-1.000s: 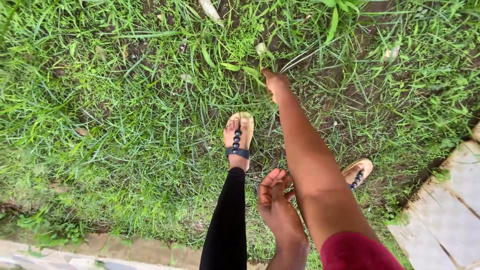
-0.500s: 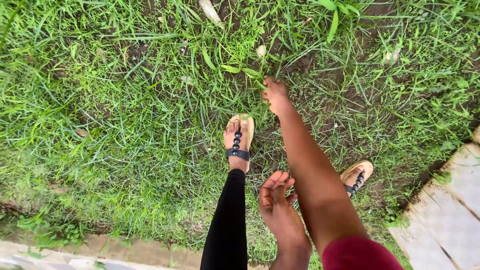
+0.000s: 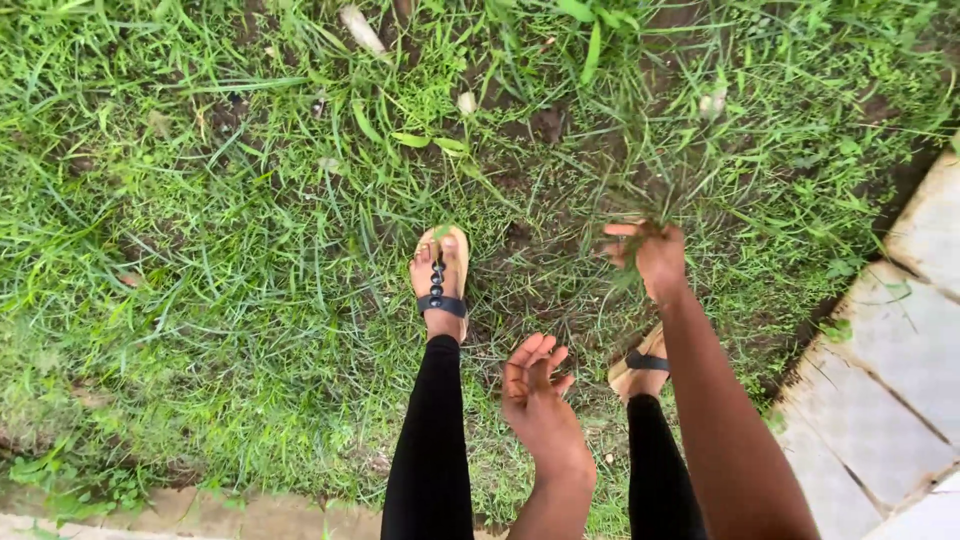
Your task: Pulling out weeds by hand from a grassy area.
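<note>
I stand on a patch of grass (image 3: pixel 200 250) in tan sandals with black beaded straps, my left foot (image 3: pixel 441 280) forward and my right foot (image 3: pixel 640 365) back. My right hand (image 3: pixel 650 255) is stretched out over the ground, its fingers closed on a tuft of pulled grass (image 3: pixel 640 215) that sticks up from the fist. My left hand (image 3: pixel 535 395) hangs between my legs with the palm up and the fingers loosely spread, holding nothing.
Bare dark soil (image 3: pixel 545 125) shows between the blades ahead of my feet. Pale paving slabs (image 3: pixel 890 380) run along the right. A low stone kerb (image 3: pixel 200 510) borders the grass at the bottom left. Small pale stones (image 3: pixel 360 28) lie at the top.
My right hand has pulled back from the far ground and swung right, now gripping a tuft of grass. The view has shifted so both feet and more paving show.
</note>
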